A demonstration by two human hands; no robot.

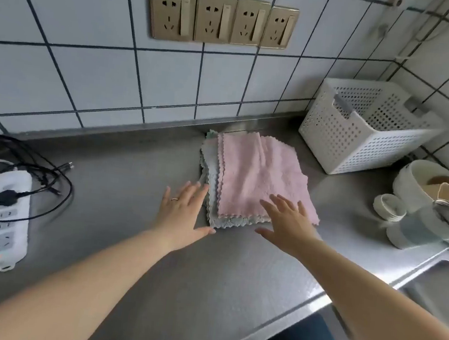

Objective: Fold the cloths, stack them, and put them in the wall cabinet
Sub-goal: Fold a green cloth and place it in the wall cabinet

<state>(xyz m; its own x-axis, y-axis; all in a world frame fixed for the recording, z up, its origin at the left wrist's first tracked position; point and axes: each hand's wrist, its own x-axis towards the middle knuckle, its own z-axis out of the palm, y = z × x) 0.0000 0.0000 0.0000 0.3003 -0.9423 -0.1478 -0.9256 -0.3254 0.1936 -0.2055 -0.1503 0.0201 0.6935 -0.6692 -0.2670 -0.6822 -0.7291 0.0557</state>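
Several folded cloths (244,182) already lie stacked on the table (133,188), pink one on top, just ahead of our fingers. Both our left hand (184,209) and right hand (287,219) are spread flat, holding nothing. We judge only lifting the stack into the unseen wall cabinet remains.

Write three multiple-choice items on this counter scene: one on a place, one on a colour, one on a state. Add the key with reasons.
1. The white perforated basket stands
A. right of the cloths
B. left of the cloths
C. on the cloths

2. The top cloth is
A. blue
B. pink
C. yellow

3. The left hand is
A. clenched
B. gripping a plug
C. open, fingers straight

Key: 1 A, it stands near the right wall corner; 2 B, pink lies over the grey-green cloths; 3 C, its straight fingers reach the stack's left edge, like the right hand.
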